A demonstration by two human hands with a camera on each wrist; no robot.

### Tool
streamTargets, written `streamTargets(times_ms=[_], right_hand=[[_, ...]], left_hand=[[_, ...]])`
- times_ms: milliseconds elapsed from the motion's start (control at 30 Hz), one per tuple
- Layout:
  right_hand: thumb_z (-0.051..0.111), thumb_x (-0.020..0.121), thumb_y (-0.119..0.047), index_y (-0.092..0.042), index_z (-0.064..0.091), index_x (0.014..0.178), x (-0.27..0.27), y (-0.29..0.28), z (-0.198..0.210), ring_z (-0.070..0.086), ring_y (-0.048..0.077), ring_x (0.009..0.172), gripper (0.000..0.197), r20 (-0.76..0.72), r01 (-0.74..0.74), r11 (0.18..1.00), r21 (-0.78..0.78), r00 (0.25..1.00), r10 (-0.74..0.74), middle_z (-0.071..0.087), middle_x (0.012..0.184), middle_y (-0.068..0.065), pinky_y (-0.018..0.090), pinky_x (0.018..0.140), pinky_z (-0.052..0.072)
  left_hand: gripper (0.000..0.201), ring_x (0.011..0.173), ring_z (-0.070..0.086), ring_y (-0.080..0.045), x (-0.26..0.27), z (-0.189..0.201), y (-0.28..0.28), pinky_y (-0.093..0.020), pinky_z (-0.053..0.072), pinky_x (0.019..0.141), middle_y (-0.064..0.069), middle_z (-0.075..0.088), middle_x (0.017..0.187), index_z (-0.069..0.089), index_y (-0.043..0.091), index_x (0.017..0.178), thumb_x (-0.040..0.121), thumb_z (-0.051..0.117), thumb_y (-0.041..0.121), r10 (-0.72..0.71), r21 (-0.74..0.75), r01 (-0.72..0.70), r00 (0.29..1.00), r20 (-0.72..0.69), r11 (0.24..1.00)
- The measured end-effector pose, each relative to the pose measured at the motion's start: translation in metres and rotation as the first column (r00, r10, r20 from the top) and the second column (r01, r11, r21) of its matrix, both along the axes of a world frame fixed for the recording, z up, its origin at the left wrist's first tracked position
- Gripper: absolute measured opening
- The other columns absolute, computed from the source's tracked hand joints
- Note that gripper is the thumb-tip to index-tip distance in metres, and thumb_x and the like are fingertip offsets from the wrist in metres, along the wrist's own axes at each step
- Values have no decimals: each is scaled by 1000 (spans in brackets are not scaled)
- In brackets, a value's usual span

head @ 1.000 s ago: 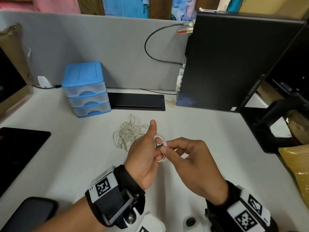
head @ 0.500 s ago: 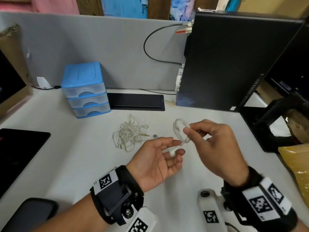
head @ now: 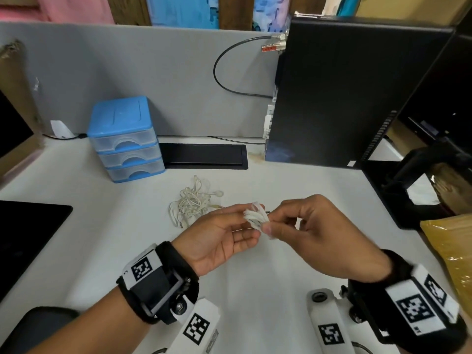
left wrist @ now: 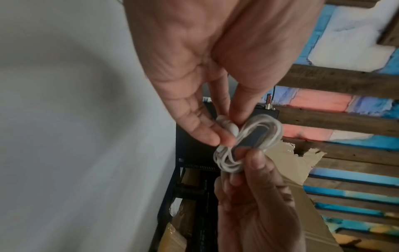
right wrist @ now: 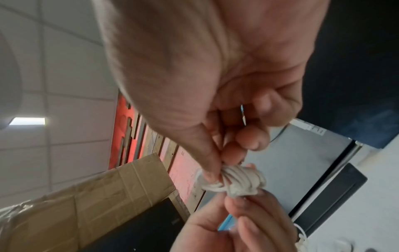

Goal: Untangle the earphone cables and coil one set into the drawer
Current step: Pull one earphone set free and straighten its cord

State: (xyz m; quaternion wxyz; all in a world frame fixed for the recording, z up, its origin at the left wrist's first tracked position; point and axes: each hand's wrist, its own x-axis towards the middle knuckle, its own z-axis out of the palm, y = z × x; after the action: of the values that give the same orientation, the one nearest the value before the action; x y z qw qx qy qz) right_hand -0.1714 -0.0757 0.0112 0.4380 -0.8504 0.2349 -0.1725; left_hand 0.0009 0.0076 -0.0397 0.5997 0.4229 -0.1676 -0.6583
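A small coil of white earphone cable (head: 256, 217) hangs above the desk's middle, held between both hands. My right hand (head: 272, 221) pinches one side of the coil (right wrist: 235, 180) with thumb and forefinger. My left hand (head: 245, 223), palm up, pinches the earbuds (left wrist: 226, 126) at the coil's (left wrist: 248, 143) other end. A second set, a tangled cream heap (head: 192, 201), lies on the desk just beyond my left hand. The blue three-drawer unit (head: 125, 139) stands at the back left with all drawers closed.
A black computer tower (head: 344, 98) stands at the back right with a grey cable looping from it. A black cable hatch (head: 204, 157) lies beside the drawers. A dark pad (head: 28, 233) lies at the left, and a yellow bag (head: 449, 246) at the right edge.
The right hand lifted the loose loop away from the left fingers, then brought it back. The loop is now squeezed into a tight bundle, and the left hand has taken hold of it again.
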Motion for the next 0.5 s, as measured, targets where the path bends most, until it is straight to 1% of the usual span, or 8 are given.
streamTargets(times_ms=[67, 133, 167, 300, 333, 400, 433, 500], right_hand=[[70, 89, -23, -18, 77, 78, -2, -2, -1, 43, 3, 47, 13, -16, -11, 1000, -19, 1000, 11, 61, 64, -4, 9, 49, 33], [70, 89, -19, -15, 78, 84, -4, 0, 2, 46, 2, 53, 10, 6, -115, 990, 81, 993, 115, 62, 68, -4, 13, 54, 36], [70, 88, -17, -13, 78, 86, -5, 1, 3, 49, 3, 58, 9, 39, -170, 977, 132, 985, 166, 64, 71, -4, 16, 58, 40], [68, 87, -4, -3, 77, 90, -6, -1, 4, 62, 3, 74, 10, 170, -282, 927, 246, 955, 245, 72, 79, -4, 13, 74, 45], [68, 87, -4, -3, 77, 89, -7, -4, 3, 62, 6, 73, 9, 157, -296, 917, 268, 952, 262, 72, 78, -2, 16, 72, 46], [71, 88, -9, -6, 77, 88, -8, -8, 0, 58, 26, 70, 7, 50, -345, 891, 296, 937, 346, 70, 79, 11, 37, 69, 47], [72, 87, -14, -10, 77, 87, -10, -11, -2, 54, 28, 69, 6, -21, -375, 873, 311, 916, 401, 68, 79, 16, 43, 71, 45], [73, 87, -21, -14, 77, 85, -12, -14, -8, 49, 26, 68, 8, -124, -402, 850, 340, 877, 465, 65, 78, 20, 41, 71, 41]], left_hand=[[26, 71, 67, -17, -1, 1, 0, -25, 60, 68, -13, 70, 88, 76, 9, 97, 75, 71, 21, 9, -6, -9, 1000, -9, 1000], [21, 86, 69, -24, 0, 1, 0, -27, 60, 72, -18, 70, 100, 78, 11, 94, 74, 77, 16, -11, -18, 10, 999, -40, 1000], [20, 91, 69, -26, 0, 1, 1, -27, 60, 70, -20, 70, 104, 78, 11, 93, 74, 73, 11, -27, -17, 26, 998, -60, 1000], [22, 84, 68, -22, -2, -2, 3, -25, 59, 61, -21, 67, 107, 78, 10, 91, 76, 62, 7, -90, -10, 90, 990, -112, 996], [22, 84, 67, -23, -2, -3, 3, -26, 59, 63, -20, 66, 106, 77, 10, 93, 75, 64, 7, -111, -12, 111, 988, -109, 994], [26, 85, 67, -23, -3, -6, 4, -29, 59, 70, -17, 68, 99, 76, 9, 97, 72, 71, 9, -178, -20, 178, 982, -58, 984], [27, 83, 68, -22, -3, -9, 4, -31, 58, 74, -15, 70, 96, 75, 9, 98, 71, 73, 12, -219, -15, 219, 975, -19, 976], [25, 82, 68, -22, -5, -12, 6, -32, 55, 80, -15, 70, 94, 75, 10, 99, 75, 73, 15, -283, 2, 284, 958, 49, 959]])
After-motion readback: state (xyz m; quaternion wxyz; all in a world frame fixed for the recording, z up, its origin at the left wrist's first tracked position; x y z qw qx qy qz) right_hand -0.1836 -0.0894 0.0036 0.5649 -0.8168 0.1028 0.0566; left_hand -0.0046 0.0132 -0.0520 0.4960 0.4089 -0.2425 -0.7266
